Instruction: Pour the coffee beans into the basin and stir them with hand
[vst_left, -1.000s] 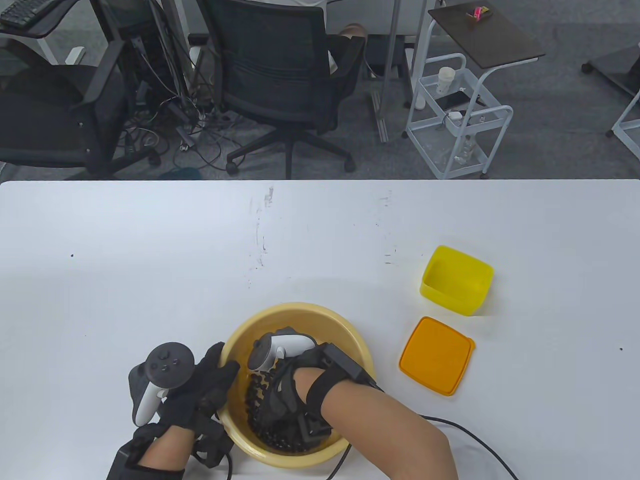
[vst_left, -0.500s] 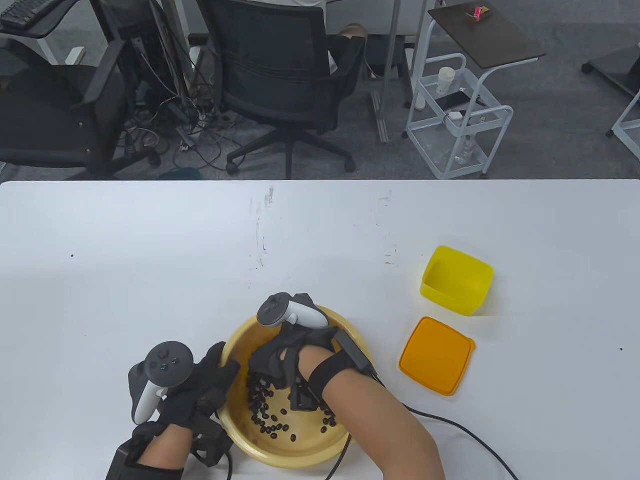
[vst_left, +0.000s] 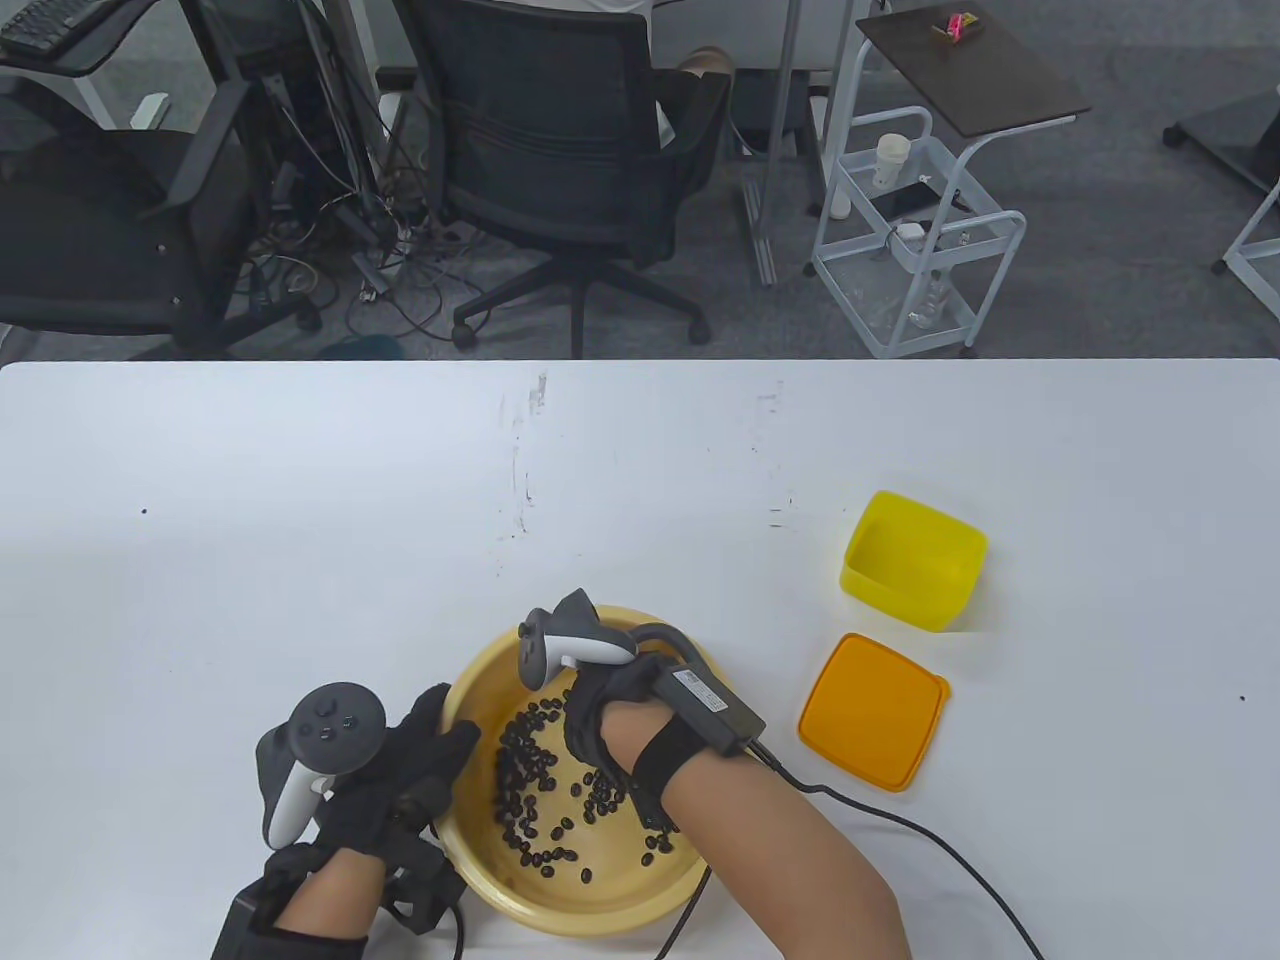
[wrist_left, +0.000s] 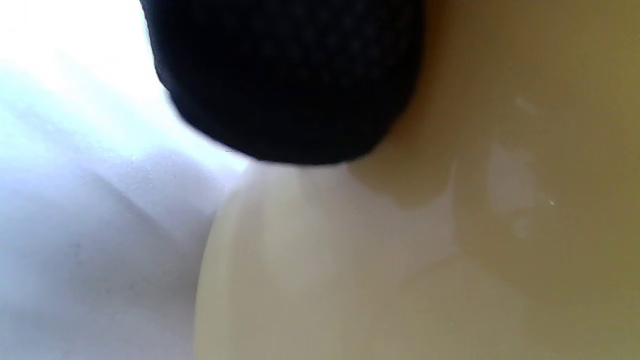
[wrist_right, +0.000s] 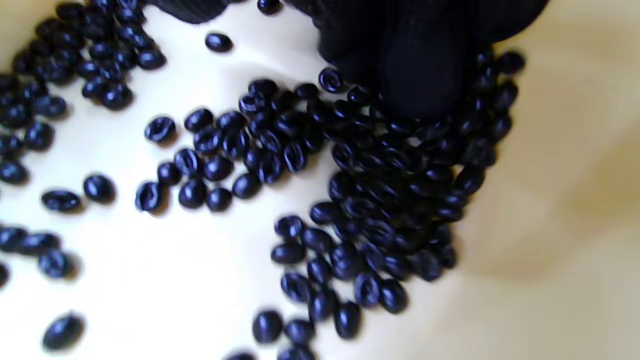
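Table view shows the right hand (vst_left: 600, 715) inside the yellow basin (vst_left: 470, 690), its fingers (wrist_right: 420, 75) reaching down among the coffee beans (vst_left: 535, 775); whether they curl is unclear. The left hand (vst_left: 400, 780) rests flat-fingered against the rim. Slow sweeps should keep beans inside.

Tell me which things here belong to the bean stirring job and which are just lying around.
In the job:
- basin, steadied by the left hand
- coffee beans
- right hand, fingers among the beans
- empty yellow container, likely the beans' source

Lying about:
- orange lid
- office chair
- white cart
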